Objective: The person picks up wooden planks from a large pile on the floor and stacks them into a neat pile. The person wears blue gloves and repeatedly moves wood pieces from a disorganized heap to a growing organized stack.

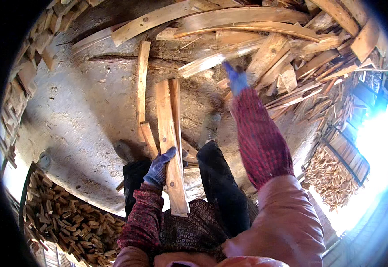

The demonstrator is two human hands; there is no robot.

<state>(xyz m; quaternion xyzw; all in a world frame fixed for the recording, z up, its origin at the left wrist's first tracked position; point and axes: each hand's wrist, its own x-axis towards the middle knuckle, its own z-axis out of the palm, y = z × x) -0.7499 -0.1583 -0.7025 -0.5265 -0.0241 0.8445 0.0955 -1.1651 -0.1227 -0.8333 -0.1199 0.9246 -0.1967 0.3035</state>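
Observation:
My left hand (159, 168), in a grey-blue knit glove, grips a pale wooden board (166, 120) from its left side, low down. Pressed along that board is a second, darker-edged board (175, 107), and the pair stands lengthwise in front of my lap. My right arm stretches far forward and right. Its blue-gloved hand (237, 80) is at the near edge of a slanting plank (203, 64) by the wood pile. That hand and plank are blurred, so whether the fingers grip the wood does not show.
A heap of loose planks and offcuts (287, 49) spreads across the far right. A narrow board (142, 80) lies on the dusty floor (69, 115), with a shorter piece (149, 140) nearer my feet. Cut blocks fill a bin (69, 218) at lower left; another block pile (329, 180) is at right.

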